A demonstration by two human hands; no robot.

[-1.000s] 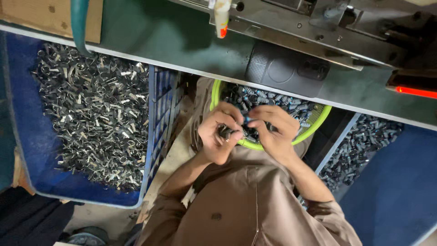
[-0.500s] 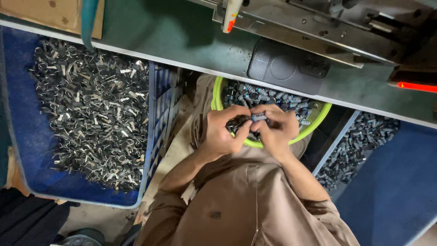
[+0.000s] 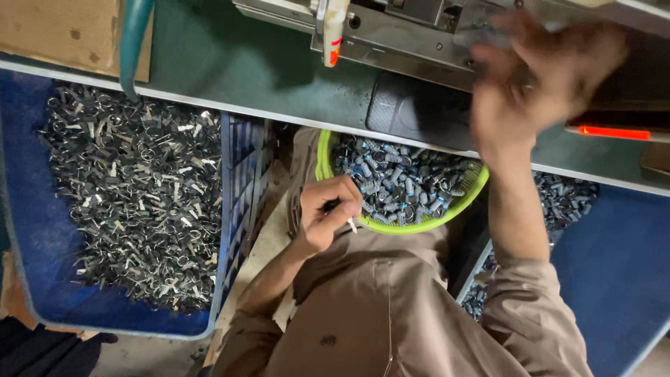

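**Small part pinched over the green basket**

A small metal part [image 3: 347, 215] sits clamped in the left hand [image 3: 328, 220] fingers, at the rim of the green basket [image 3: 419, 225] of dark pieces. The right hand [image 3: 537, 84], blurred, is raised to the machine [image 3: 412, 31] on the desk; its fingers' state cannot be told. Left of the fingers lies a blue crate [image 3: 35, 237] of metal clips.

A round lime-green plastic basket [image 3: 469, 207] is sitting on the lap, holding a heap of small dark metal cylindrical parts [image 3: 408, 183]. One small dark part with a pale tip [image 3: 345, 215] is lying pinched just beside the basket's near rim.
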